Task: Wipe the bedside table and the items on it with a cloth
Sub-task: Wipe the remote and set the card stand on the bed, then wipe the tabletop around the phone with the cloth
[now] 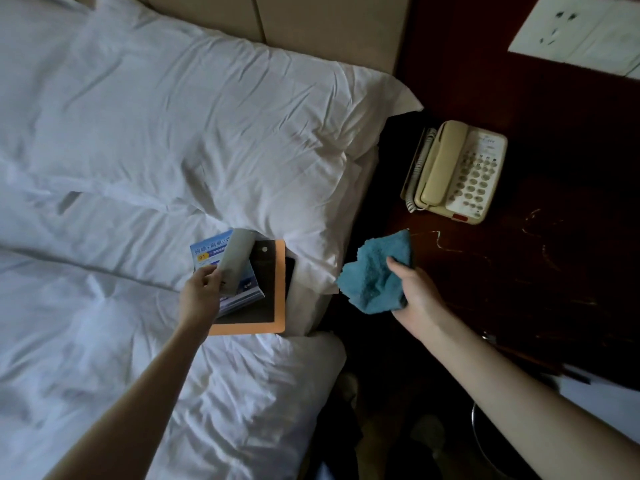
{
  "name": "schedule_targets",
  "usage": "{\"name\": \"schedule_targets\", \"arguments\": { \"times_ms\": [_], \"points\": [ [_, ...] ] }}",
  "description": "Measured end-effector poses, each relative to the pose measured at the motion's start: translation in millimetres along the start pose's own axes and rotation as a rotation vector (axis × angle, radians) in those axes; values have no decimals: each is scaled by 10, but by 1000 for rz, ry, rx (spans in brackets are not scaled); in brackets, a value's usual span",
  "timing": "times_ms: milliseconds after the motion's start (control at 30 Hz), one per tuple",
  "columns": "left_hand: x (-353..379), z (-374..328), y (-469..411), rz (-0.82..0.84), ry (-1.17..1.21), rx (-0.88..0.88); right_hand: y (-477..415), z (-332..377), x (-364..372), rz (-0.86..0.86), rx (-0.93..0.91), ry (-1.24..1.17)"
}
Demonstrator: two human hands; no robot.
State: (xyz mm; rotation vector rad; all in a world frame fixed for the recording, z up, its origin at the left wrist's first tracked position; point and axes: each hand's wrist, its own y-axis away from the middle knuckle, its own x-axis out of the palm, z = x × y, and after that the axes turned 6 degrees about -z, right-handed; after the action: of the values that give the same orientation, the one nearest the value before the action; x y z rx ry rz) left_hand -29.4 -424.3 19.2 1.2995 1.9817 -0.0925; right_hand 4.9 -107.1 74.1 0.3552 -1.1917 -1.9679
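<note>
My right hand [417, 292] is shut on a crumpled teal cloth [375, 271], held over the front left corner of the dark wooden bedside table [540, 258]. A beige push-button telephone [457, 171] sits on that table, farther back. My left hand [202, 292] grips a grey remote control [235, 261] over the bed. Beneath the remote lie a blue printed leaflet [211, 252] and a black-and-orange folder [268, 306], resting on the white bedding beside the pillow.
A large white pillow [194, 133] and duvet [86, 323] fill the left side. A white wall socket plate [581, 29] is at the top right. Whitish scuff marks [450, 247] streak the tabletop. A dark bin rim [485, 441] shows at the bottom right.
</note>
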Motion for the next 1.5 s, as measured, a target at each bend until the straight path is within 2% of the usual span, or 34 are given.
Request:
{"name": "schedule_targets", "arguments": {
  "times_ms": [233, 400, 600, 800, 933, 1200, 1400, 1500],
  "points": [
    [-8, -101, 3, -30, -137, 8, -1, 22, -25, -4, -17, -19],
    [49, -411, 217, -55, -224, 235, 42, 42, -99, 11, -10, -52],
    [534, -932, 749, 154, -58, 372, 92, 141, -473, -43, -59, -85],
    [1279, -1161, 1348, 370, -6, 437, 112, 344, -1258, -110, -83, -173],
    [1773, -1206, 1735, 493, -61, 474, 96, 459, -1898, -195, -128, -264],
    [2547, -1213, 2363, 708, -177, 470, 39, 566, -3068, -442, -182, -300],
    [2895, -1209, 2579, 722, -257, 468, -82, 684, -3791, -612, -241, -307],
    [3007, -1204, 2604, 698, -297, 466, -251, 751, -3985, -717, -304, -223]
  ]
}}
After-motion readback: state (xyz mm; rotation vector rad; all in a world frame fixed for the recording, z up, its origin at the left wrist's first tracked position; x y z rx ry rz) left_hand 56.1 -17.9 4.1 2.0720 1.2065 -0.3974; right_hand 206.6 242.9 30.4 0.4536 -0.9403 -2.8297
